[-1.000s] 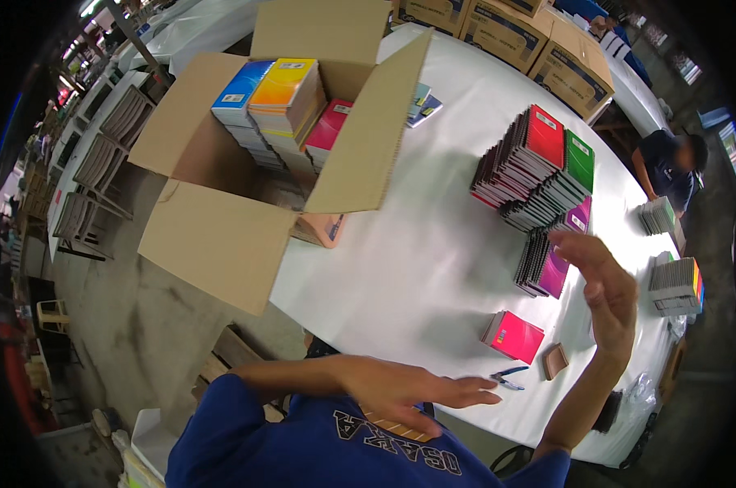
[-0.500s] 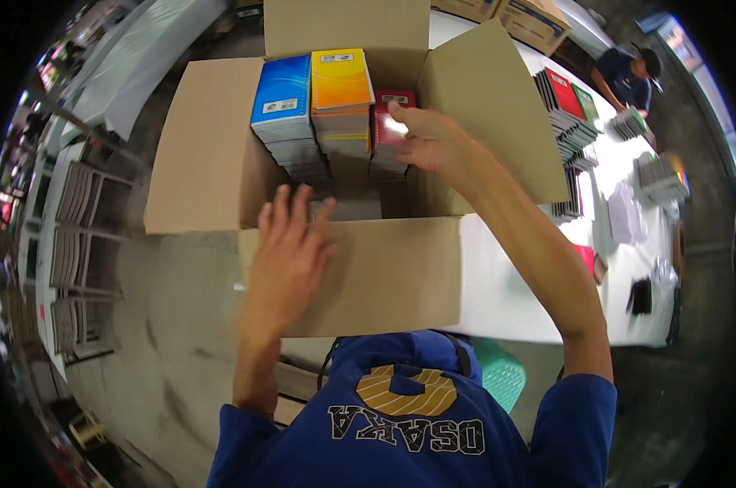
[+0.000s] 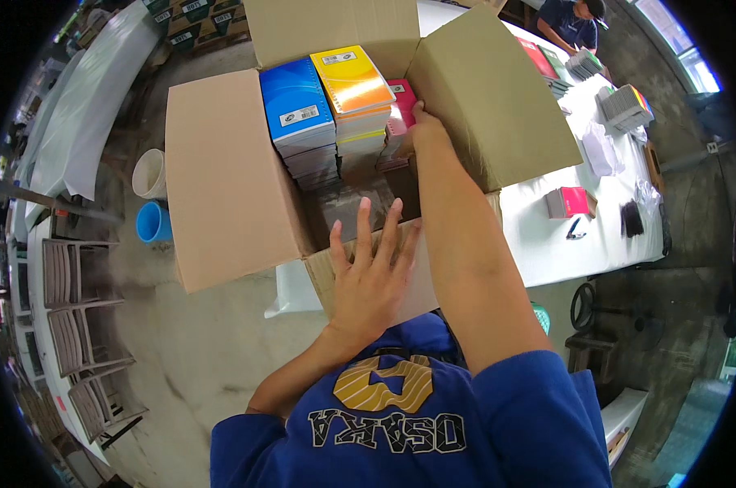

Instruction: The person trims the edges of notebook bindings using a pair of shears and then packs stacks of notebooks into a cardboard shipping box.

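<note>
My right hand [image 3: 425, 124] reaches into the cardboard box [image 3: 506, 114] and is at the right side of the pink notebooks [image 3: 401, 94]; its fingers are partly hidden, so I can't tell how far they close or whether they grip. My left hand [image 3: 370, 291], spread wide and holding nothing, lies over the box's near flap. Left of my right hand stand the yellow notebooks [image 3: 353, 80], then the blue notebooks [image 3: 297, 99]. The white desk [image 3: 539, 248] extends to my right hand's right.
</note>
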Tool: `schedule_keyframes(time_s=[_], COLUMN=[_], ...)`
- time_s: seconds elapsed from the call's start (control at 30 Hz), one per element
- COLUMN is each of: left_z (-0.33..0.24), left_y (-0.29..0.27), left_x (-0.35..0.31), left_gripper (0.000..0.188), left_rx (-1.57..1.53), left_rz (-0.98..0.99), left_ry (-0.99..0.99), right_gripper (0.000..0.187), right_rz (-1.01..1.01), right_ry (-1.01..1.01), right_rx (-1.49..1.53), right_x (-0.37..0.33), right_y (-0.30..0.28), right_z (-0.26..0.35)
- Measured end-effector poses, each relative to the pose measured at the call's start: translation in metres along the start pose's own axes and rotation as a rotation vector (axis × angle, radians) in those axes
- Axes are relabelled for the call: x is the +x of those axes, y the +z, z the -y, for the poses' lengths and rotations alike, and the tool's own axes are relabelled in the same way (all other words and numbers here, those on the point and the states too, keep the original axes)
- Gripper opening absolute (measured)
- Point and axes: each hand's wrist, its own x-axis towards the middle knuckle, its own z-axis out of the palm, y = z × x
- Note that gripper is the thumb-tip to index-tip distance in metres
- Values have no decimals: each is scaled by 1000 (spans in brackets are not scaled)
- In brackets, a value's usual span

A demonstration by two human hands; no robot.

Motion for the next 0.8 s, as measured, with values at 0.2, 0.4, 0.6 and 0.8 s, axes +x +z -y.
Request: schedule_keyframes(time_s=[0.2,0.4,0.6,0.8], left_z=[4,5,0,3], left_y=[-1,3,6,7], left_x=[-1,-3,1,-3], left_gripper=[54,56,56,57], left_rx=[-1,-6,3,22], left_rz=[47,26,6,7], left_ry=[8,34,79,74], right_gripper=[46,39,110,108], right_rz=[192,75,88,14], right_ry=[158,52,372,475], right_rx=[607,582,560,481], right_x=[13,-32,-34,-63], right_y=[7,24,4,13], right_z=[-15,9,37,46])
